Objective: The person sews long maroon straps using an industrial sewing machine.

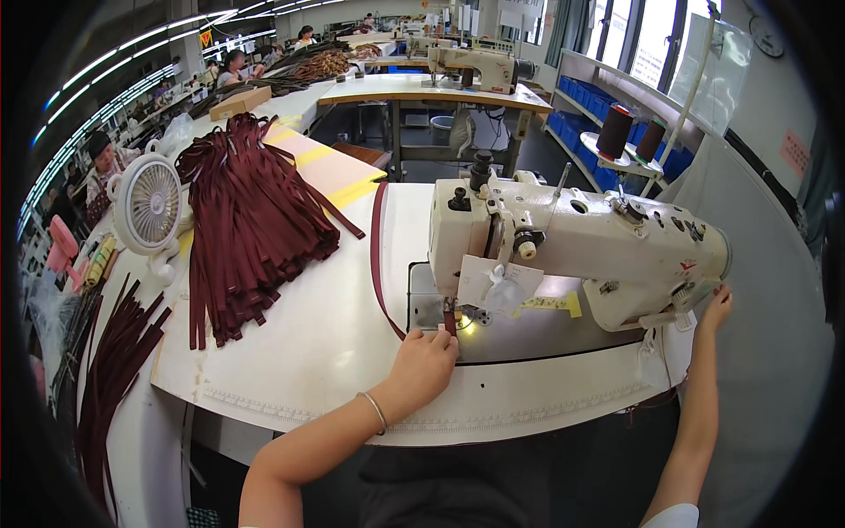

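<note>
A white sewing machine (563,211) stands on the table in front of me. Under its needle area lies a short end of dark red strap (451,323). My left hand (422,368) pinches the strap just in front of the presser foot, its fingertips close to the needle. From there a long strap piece (377,251) curves away to the left and back over the tabletop. At the machine's right end, my right hand (718,310) has its fingers curled at the lower rim of the handwheel (725,255); its far fingertips are hidden.
A big bundle of dark red straps (251,233) lies to the left, beside a white fan (151,207). More straps (119,361) hang at the far left. Thread cones (614,132) stand behind the machine. Another sewing table (431,86) and several people are farther back.
</note>
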`<state>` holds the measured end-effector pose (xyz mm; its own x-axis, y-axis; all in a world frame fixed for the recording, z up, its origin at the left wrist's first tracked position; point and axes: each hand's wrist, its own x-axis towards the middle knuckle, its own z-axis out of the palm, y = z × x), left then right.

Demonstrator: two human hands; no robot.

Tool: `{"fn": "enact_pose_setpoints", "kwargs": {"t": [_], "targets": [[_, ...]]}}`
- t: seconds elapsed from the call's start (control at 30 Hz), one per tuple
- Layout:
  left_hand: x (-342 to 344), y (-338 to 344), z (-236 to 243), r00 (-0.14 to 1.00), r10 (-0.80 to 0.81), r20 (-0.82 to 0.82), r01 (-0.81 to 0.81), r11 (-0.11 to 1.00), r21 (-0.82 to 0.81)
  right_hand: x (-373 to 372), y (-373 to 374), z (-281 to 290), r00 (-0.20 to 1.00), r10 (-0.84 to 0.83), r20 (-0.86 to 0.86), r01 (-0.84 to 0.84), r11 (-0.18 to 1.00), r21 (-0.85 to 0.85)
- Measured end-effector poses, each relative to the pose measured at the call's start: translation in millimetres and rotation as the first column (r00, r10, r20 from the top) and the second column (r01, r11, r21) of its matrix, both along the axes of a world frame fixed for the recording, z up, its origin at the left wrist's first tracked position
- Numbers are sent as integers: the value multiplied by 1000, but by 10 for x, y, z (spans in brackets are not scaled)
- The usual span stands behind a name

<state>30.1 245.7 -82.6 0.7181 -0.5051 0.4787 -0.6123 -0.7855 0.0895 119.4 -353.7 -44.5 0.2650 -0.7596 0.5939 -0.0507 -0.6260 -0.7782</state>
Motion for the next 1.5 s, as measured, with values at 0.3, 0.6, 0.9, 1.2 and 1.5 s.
{"fn": "enact_pose_setpoints", "kwargs": {"t": [0.3, 0.6, 0.9, 1.2, 1.5], "targets": [[160, 41, -24, 993, 101, 67, -95, 991, -94, -808, 2405, 38, 811, 583, 39, -567, 802, -188], [-719, -169, 204, 996, 22, 83, -48, 944, 326, -998, 3945, -204, 257, 761, -596, -937, 45, -346], [-2037, -134, 151, 971, 44, -235, 53, 919, 391, -787, 4172, -349, 140, 685, -715, -933, -151, -328], [-2263, -179, -1052, 562, -425, -710, -505, 503, -701, -860, 4229, -321, 147, 676, -722, -930, -155, -334], [-2144, -12, -800, 935, -178, -308, -82, 736, -673, -989, 4197, -230, 115, 595, -795, -926, -226, -303]]}}
